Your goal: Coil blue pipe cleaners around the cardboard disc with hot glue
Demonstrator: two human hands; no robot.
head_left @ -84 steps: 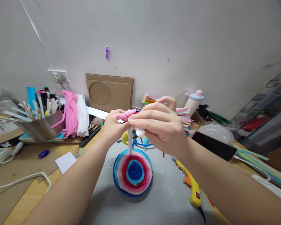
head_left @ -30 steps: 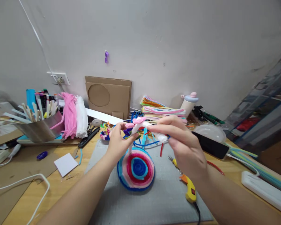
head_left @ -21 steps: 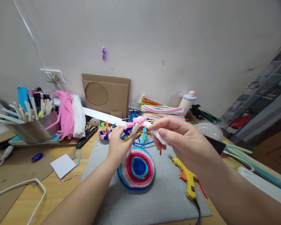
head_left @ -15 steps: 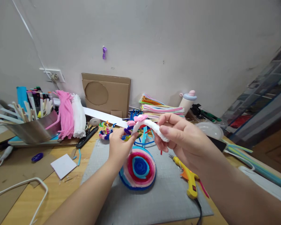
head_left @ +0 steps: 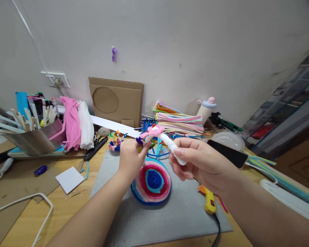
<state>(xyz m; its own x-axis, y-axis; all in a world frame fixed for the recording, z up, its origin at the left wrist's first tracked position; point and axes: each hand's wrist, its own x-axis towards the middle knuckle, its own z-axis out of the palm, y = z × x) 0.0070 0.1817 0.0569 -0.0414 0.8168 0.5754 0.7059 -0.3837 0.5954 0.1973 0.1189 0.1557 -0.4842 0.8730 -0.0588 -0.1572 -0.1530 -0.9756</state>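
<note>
A bent white fuzzy band [head_left: 170,143] with a pink flower-like piece [head_left: 155,130] at its top is held up between both hands. My left hand [head_left: 131,156] pinches its left end, its fingers closed. The fingers of my right hand [head_left: 193,156] are closed around the right end. Below them a round disc [head_left: 153,181] with blue, pink and red rings lies on a grey mat [head_left: 144,226]. To the right of the disc lies a yellow glue gun [head_left: 210,202], its front part hidden behind my right hand.
At the left stands a metal container [head_left: 39,140] of sticks, beside pink [head_left: 71,123] and white [head_left: 85,125] bundles. Cardboard [head_left: 130,103] leans on the wall. Pipe cleaners [head_left: 179,121], a bottle [head_left: 206,109] and a black phone [head_left: 228,153] lie or stand behind.
My right hand has moved slightly down, and the white band's arch now looks more sharply bent, with its right part straighter. The right hand covers more of the glue gun.
</note>
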